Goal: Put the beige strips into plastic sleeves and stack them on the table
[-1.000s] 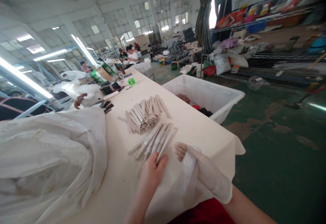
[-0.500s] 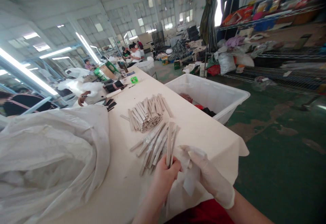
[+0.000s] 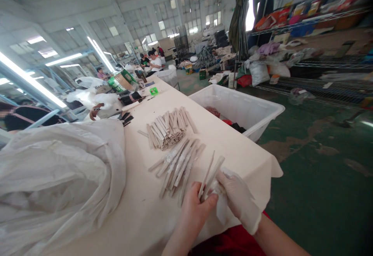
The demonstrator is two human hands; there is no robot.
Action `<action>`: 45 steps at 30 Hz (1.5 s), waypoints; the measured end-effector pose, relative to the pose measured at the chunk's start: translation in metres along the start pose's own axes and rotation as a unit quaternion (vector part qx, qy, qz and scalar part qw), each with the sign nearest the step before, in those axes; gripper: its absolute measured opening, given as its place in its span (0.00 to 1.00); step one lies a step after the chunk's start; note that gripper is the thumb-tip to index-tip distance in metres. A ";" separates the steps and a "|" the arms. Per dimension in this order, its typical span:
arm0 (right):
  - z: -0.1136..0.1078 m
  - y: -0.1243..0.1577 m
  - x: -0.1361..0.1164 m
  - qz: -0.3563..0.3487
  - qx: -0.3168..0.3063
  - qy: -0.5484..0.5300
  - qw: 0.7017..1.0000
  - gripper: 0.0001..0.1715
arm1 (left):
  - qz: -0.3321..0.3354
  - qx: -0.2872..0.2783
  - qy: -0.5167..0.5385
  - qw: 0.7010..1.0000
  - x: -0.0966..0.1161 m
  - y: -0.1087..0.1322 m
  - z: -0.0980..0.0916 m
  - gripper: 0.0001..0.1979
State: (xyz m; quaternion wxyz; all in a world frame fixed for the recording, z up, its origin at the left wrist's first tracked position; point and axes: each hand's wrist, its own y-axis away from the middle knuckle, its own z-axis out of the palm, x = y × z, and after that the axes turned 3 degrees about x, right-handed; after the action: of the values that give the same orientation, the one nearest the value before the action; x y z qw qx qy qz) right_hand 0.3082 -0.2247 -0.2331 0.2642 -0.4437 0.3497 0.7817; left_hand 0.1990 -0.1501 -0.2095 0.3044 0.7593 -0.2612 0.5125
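My left hand (image 3: 197, 208) is bare and pinches two thin wooden sticks (image 3: 212, 175) that point up and to the right. My right hand (image 3: 239, 198) wears a thin white glove and meets the left hand at the sticks' lower ends, fingers curled around crumpled white material. Just left of the hands, a loose row of similar sticks (image 3: 178, 164) lies on the cream table (image 3: 163, 221). Farther back sits a stacked pile of flat sticks (image 3: 167, 128).
A big white bag (image 3: 55, 178) fills the table's left side. A white plastic bin (image 3: 236, 108) stands at the right edge with dark items inside. Farther along the table are boxes and people at work. Metal shelves (image 3: 305, 34) line the right; the floor is green.
My left hand picked two sticks out of the loose row and swung them rightward to meet my gloved right hand, which moved in closer.
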 end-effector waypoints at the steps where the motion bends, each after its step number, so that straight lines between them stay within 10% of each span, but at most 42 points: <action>1: 0.002 0.003 -0.001 -0.001 -0.003 -0.020 1.000 0.19 | 0.013 0.031 -0.025 0.999 0.000 -0.002 0.000 0.10; 9: 0.012 0.010 0.011 0.063 -0.096 -0.061 0.992 0.20 | -0.054 0.033 0.014 0.998 0.009 -0.008 -0.003 0.10; 15: 0.003 -0.007 -0.009 0.073 0.030 -0.166 0.983 0.25 | -0.003 -0.021 0.002 1.000 -0.009 0.007 -0.018 0.18; 23: 0.003 -0.008 -0.020 0.084 0.024 -0.207 0.974 0.20 | 0.013 -0.012 -0.113 0.993 -0.009 0.025 -0.033 0.13; 35: -0.012 -0.001 -0.018 -0.033 -0.025 0.015 0.999 0.16 | -0.016 -0.014 -0.177 0.984 0.007 0.017 -0.046 0.14; 39: 0.002 0.015 -0.009 0.052 -0.071 0.106 0.991 0.17 | 0.013 0.004 -0.179 0.984 0.011 0.017 -0.035 0.13; 45: 0.003 0.012 -0.004 0.041 -0.011 -0.007 0.999 0.16 | -0.034 -0.035 -0.161 0.986 -0.002 0.017 -0.039 0.13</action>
State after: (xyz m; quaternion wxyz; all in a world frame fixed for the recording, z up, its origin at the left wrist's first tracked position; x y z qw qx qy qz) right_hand 0.2999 -0.2296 -0.2248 0.2292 -0.4264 0.3570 0.7989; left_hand 0.1616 -0.1328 -0.1969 0.3020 0.8290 -0.2992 0.3634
